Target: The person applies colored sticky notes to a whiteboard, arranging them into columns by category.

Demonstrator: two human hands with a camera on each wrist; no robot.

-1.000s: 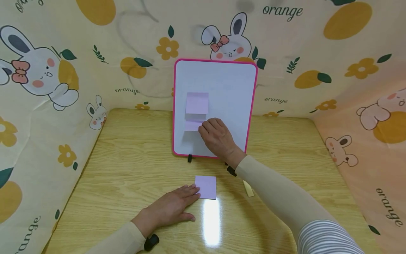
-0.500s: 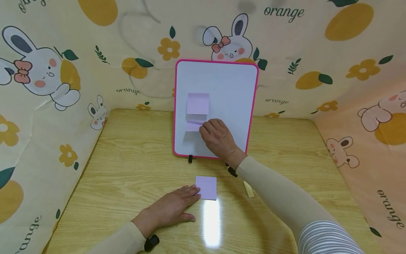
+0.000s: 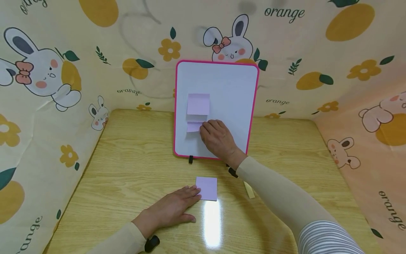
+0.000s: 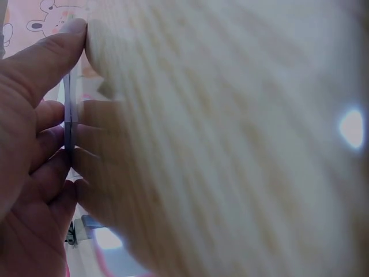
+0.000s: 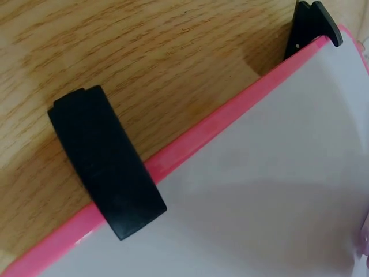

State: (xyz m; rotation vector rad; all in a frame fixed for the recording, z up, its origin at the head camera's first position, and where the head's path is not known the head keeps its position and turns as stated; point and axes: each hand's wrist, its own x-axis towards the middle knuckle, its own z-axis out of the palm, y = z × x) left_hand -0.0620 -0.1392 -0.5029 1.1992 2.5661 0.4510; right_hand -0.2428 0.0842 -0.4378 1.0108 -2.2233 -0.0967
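A pink-framed whiteboard (image 3: 222,88) stands tilted on black feet. On its left side a lilac sticky note (image 3: 198,104) hangs with its lower edge lifted off the surface. Just below it is a second lilac sticky note (image 3: 193,127), its right part hidden by my right hand (image 3: 219,140), whose curled fingers pinch that side against the board. In the right wrist view only a sliver of lilac paper (image 5: 365,236) shows at the right edge. My left hand (image 3: 171,206) lies flat on the table, fingertips resting on the left edge of a lilac sticky note pad (image 3: 207,188).
A pale yellow strip (image 3: 249,190) lies on the wooden table (image 3: 133,169) beside my right forearm. A black foot (image 5: 106,161) clips over the board's lower frame in the right wrist view. Printed cloth walls (image 3: 139,31) enclose the table at the back and sides.
The lower sticky note's visible left part has shifted slightly, its bottom edge now slanting. Both hands keep nearly the same place; the whole head view drifts a little.
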